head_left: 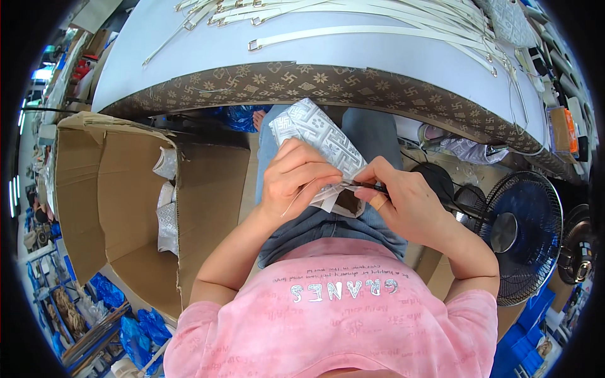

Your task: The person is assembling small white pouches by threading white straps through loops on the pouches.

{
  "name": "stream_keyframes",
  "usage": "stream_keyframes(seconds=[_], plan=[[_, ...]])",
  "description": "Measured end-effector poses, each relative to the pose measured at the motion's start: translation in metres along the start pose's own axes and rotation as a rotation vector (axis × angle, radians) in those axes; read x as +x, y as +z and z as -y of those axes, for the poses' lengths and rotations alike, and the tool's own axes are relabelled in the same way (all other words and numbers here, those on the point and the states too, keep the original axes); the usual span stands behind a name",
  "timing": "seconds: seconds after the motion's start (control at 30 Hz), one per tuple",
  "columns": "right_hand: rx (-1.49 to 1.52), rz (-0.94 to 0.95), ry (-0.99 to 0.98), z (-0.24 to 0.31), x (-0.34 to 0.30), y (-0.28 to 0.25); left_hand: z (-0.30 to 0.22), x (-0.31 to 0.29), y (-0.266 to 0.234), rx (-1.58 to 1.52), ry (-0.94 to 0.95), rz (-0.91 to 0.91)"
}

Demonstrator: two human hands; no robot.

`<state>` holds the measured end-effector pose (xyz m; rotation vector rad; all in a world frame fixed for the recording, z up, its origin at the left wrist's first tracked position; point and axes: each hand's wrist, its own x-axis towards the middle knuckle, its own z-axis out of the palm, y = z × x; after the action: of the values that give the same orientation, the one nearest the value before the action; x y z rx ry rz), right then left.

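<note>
Patterned grey-white pouch [324,135] between left hand [295,179] and right hand [403,198]

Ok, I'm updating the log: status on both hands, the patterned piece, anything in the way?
Right hand gripping slim dark tool. Left hand at open end of patterned piece. Piece over lap. Nothing seen blocking.

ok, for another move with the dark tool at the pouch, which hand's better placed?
Likely right: the right hand grips the dark tool, aimed toward the left fingertips at the pouch. The left hand looks occupied there, with white thread trailing from it.
</note>
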<state>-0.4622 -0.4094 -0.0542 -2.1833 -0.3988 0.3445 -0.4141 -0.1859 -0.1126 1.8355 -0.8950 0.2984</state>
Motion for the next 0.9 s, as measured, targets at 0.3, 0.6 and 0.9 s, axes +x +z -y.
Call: stream_keyframes(seconds=[0.3, 0.6, 0.9], plan=[[0.066, 0.051, -0.076, -0.017, 0.007, 0.000, 0.010, -0.006, 0.002, -0.150, -0.080, -0.044], [1.113, -0.243, 0.293, -0.057, 0.026, 0.004, 0.006, 0.023, -0.030, 0.459, 0.088, 0.333], [1.045, -0.367, 0.418, -0.119, 0.019, 0.081, -0.043, 0.031, -0.250, 0.807, -0.695, -0.578]])
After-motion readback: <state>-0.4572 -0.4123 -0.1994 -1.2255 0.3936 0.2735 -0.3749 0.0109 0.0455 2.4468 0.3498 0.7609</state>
